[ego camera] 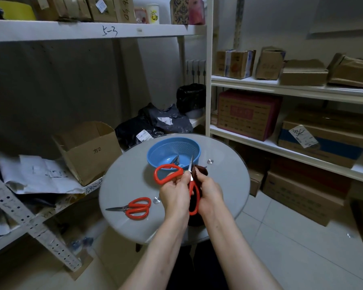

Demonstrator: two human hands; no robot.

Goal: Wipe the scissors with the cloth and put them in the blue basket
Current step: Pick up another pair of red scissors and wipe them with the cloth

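**Scissors get their wipe beside the basket**

Our left hand [174, 193] grips one red loop of the opened scissors [156, 174]. Our right hand [210, 191] clutches the dark cloth [200, 170] by the upturned blade, just before the blue basket [159, 151]. We judge wiping under way; next, close the blades and lower them in. A second pair [128, 206] lies on the table [124, 178].

We see red handles and silvery blades on the raised scissors [168, 166], and the same red and steel on the scissors lying flat [132, 206]. The basket [176, 146] is blue, its wall patterned with a fine grid of holes. The cloth [201, 170] is dark brown, the round table [122, 185] pale grey, and the shelving [209, 80] white.
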